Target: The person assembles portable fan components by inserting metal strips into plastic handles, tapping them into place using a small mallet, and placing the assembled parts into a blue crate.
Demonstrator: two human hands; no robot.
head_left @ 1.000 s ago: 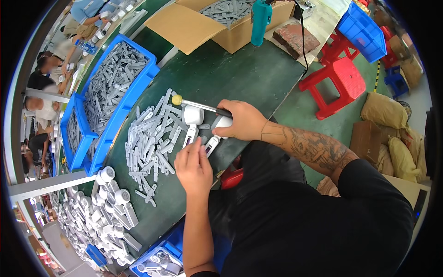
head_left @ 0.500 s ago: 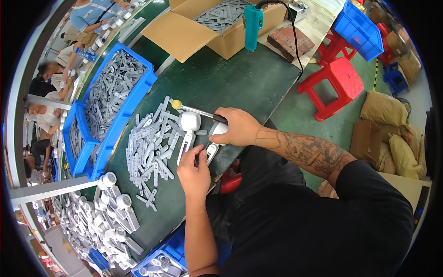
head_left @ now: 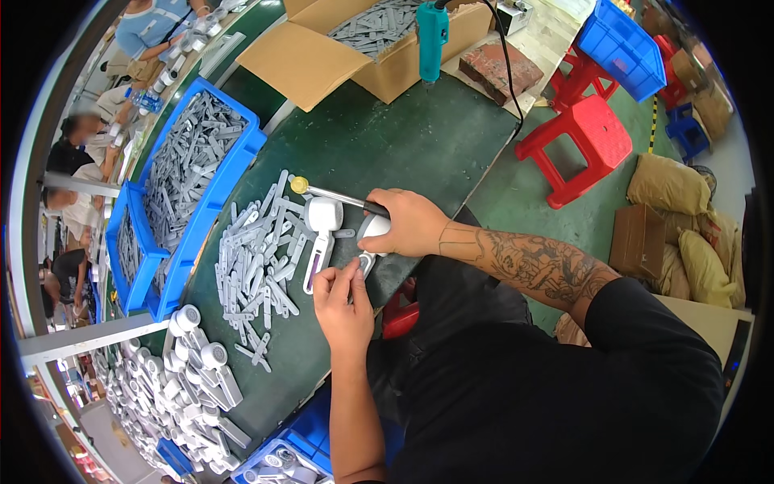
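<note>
My right hand [head_left: 403,222] is closed around the dark grip of a small hammer [head_left: 343,198], whose steel shaft points left to a round yellow head. The same hand grips a white shower head [head_left: 373,228], partly hidden under its fingers. My left hand [head_left: 343,302] has its fingertips pinched at the lower end of that shower head's handle. A second white shower head [head_left: 323,214] lies just left of my hands, a purple strip showing in its handle. Beside it is a loose pile of grey plastic strips [head_left: 254,262].
Blue bins [head_left: 256,139] of grey strips stand at the left; many white shower heads [head_left: 181,387] are heaped at the near left. A cardboard box [head_left: 310,77], a hanging teal electric screwdriver [head_left: 432,44] and a rusty block [head_left: 500,73] are at the back. Red stools [head_left: 597,137] stand right.
The view has shifted slightly. My left hand's fingers have spread a little and slid lower along the shower head's handle. My right hand keeps its hold on the hammer and shower head.
</note>
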